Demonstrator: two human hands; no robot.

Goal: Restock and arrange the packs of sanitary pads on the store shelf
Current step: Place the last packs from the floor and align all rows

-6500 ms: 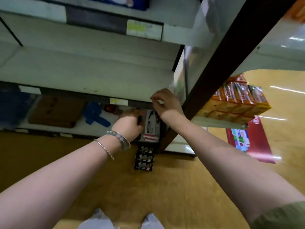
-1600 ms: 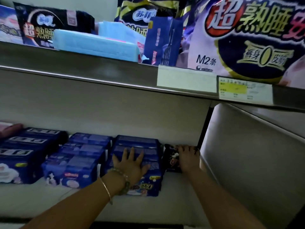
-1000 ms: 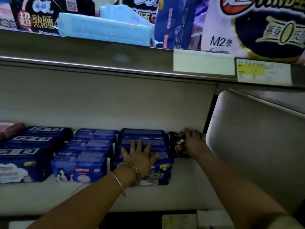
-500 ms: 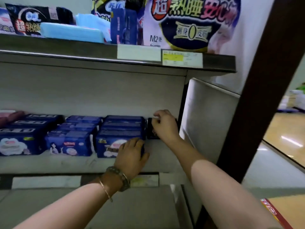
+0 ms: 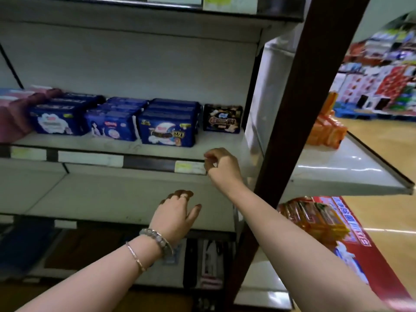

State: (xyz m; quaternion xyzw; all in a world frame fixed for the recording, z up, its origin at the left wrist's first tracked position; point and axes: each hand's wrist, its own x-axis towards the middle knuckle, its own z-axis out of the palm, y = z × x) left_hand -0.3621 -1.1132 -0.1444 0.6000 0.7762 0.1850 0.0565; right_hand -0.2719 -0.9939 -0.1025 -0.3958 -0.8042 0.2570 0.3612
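Several dark blue packs of sanitary pads (image 5: 167, 126) stand in rows on the white shelf (image 5: 220, 143), with pink packs (image 5: 13, 109) at the far left. A single black pack (image 5: 222, 119) stands upright at the right end, beside the blue row. My right hand (image 5: 221, 165) hovers at the shelf's front edge with fingers loosely curled and holds nothing. My left hand (image 5: 176, 213) hangs lower, in front of the bare shelf below, fingers relaxed and empty.
A dark brown upright post (image 5: 299, 109) runs diagonally just right of my right arm. Price labels (image 5: 190, 167) line the shelf edge. Orange packs (image 5: 326, 129) lie on the end shelf to the right. More black packs (image 5: 209, 264) sit low down near the floor.
Both hands have left the packs and drawn back and down from the shelf. The black pack now stands free at the right end. My view has pulled back and lowered.
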